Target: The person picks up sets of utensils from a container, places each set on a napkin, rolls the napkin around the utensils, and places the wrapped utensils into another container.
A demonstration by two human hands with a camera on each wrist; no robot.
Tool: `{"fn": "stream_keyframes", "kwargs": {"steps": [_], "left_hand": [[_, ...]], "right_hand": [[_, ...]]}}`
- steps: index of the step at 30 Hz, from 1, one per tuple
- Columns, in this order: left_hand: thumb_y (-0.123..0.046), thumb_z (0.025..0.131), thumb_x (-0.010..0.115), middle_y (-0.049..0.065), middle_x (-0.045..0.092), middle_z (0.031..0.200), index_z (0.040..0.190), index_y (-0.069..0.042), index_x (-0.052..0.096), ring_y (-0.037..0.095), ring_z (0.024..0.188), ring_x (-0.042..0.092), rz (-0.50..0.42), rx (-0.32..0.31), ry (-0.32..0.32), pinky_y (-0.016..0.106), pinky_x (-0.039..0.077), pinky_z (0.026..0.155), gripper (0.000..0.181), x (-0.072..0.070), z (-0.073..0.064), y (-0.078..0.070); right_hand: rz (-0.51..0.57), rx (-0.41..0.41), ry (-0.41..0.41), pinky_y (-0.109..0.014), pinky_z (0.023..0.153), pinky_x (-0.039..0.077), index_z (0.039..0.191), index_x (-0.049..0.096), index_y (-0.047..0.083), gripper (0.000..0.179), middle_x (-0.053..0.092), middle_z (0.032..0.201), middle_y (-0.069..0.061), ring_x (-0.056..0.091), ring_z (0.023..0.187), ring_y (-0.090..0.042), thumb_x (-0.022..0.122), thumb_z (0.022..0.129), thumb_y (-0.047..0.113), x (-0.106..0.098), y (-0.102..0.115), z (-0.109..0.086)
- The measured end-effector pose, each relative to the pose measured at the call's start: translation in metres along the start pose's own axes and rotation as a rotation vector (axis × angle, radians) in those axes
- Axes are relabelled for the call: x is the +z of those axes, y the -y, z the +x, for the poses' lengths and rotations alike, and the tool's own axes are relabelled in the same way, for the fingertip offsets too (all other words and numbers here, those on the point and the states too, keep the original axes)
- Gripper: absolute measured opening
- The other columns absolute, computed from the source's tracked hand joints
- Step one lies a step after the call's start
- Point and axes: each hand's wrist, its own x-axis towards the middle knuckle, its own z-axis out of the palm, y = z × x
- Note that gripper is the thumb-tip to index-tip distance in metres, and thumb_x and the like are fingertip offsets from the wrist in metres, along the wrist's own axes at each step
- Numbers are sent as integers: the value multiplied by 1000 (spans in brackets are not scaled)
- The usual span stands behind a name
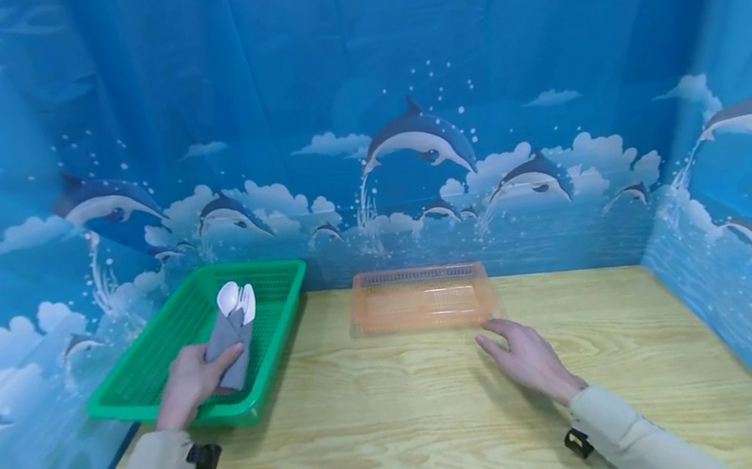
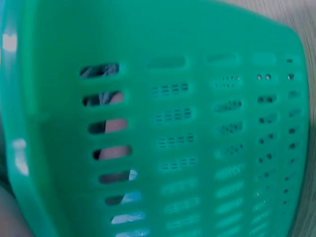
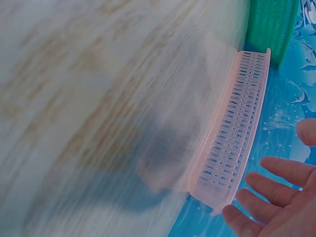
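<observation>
Over the green basket (image 1: 283, 364) at the left, my left hand (image 1: 194, 378) grips a folded grey cloth (image 1: 222, 342). A white spoon (image 1: 227, 296) and a white fork (image 1: 248, 304) stick out of its far end. In the left wrist view the slotted basket wall (image 2: 197, 29) hides most of that hand. My right hand (image 1: 531, 362) is beside the near right corner of a translucent orange basket (image 1: 423, 301), its fingers relaxed and holding nothing. In the right wrist view the same right hand (image 3: 284, 197) shows spread fingers near the basket's end (image 3: 224, 153); whether they touch it I cannot tell.
The baskets stand on a wood-grain table (image 1: 392, 429), toward its back and left side. A blue curtain (image 1: 347, 50) printed with dolphins encloses the back and both sides. A dark wrist camera sits on each sleeve, the left camera (image 1: 205, 457) near the green basket's front.
</observation>
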Motion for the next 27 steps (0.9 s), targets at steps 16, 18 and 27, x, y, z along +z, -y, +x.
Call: {"fn": "stream_keyframes", "kwargs": {"steps": [16, 18, 27], "left_hand": [[-38, 94, 64, 6, 46, 66, 78, -6, 49, 18, 56, 42, 319, 62, 50, 32, 34, 51, 39, -2, 11, 6], [-37, 93, 65, 6, 43, 70, 79, -6, 45, 19, 60, 41, 342, 40, 80, 31, 33, 54, 39, -1, 12, 6], [-31, 94, 66, 20, 50, 87, 103, 11, 48, 27, 74, 45, 405, 34, 151, 35, 37, 62, 46, -1, 14, 2]], "right_hand": [[-9, 19, 0, -57, 111, 34, 139, 52, 4, 56, 50, 145, -19, 45, 134, -40, 48, 101, 46, 2, -1, -1], [-13, 17, 0, -57, 111, 34, 139, 52, 4, 57, 50, 144, -19, 45, 134, -40, 48, 101, 46, 2, -1, -1], [-12, 10, 2, -58, 111, 34, 139, 52, 3, 52, 50, 144, -20, 46, 133, -41, 50, 101, 39, 2, -1, -2]]}}
